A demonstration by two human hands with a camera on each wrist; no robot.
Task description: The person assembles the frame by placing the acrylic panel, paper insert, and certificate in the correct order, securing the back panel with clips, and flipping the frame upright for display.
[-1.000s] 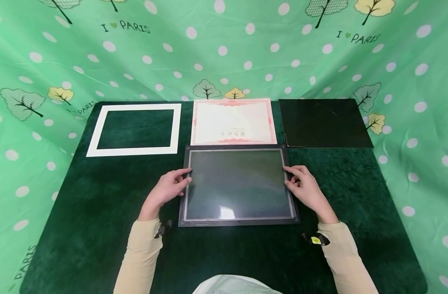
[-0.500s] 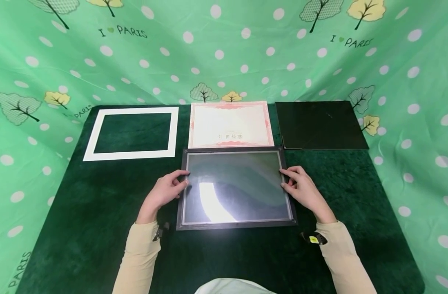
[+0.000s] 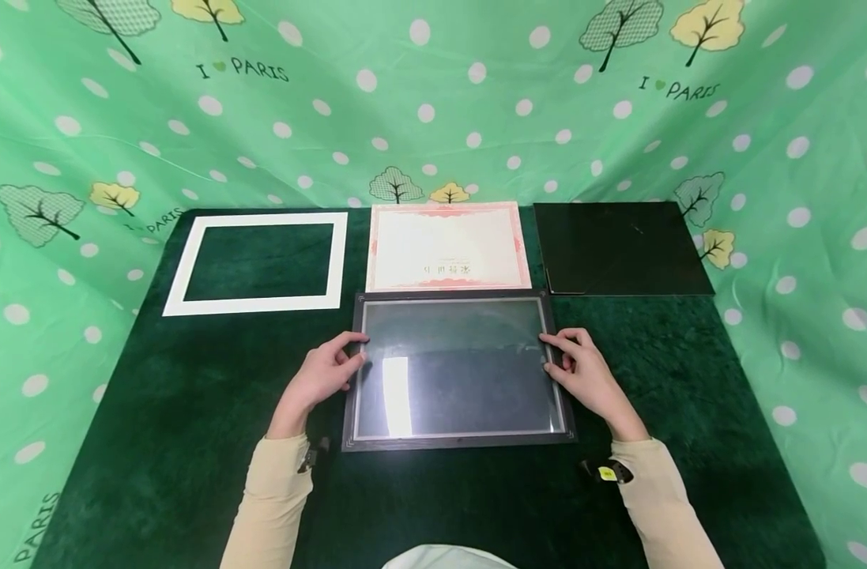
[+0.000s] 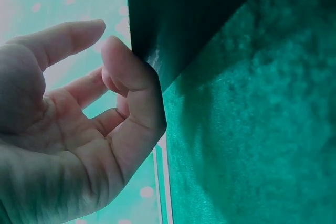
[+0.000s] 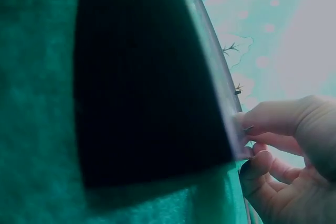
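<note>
A dark picture frame (image 3: 461, 442) lies on the table in the head view, with a clear pane (image 3: 461, 387) inside it that shows a bright reflection. At its left side, my left hand (image 3: 322, 373) touches the pane's edge with thumb and index fingertips, spread apart. Across from it, my right hand (image 3: 586, 375) touches the right edge the same way. The right wrist view shows the right hand (image 5: 283, 156) at the frame's edge (image 5: 223, 87), near small dark tabs. In the left wrist view, the left hand (image 4: 79, 103) has bent fingers beside a dark edge.
Behind the frame lie a white mat border (image 3: 262, 305) at left, a pink-bordered certificate (image 3: 447, 245) in the middle and a black board (image 3: 621, 249) at right. A dark green cloth (image 3: 177, 442) covers the table. Patterned green curtains (image 3: 476, 103) enclose it.
The reflection on the clear pane has grown from a small patch into a tall strip toward the left. Both hands stay at the side edges; the head view has shifted slightly.
</note>
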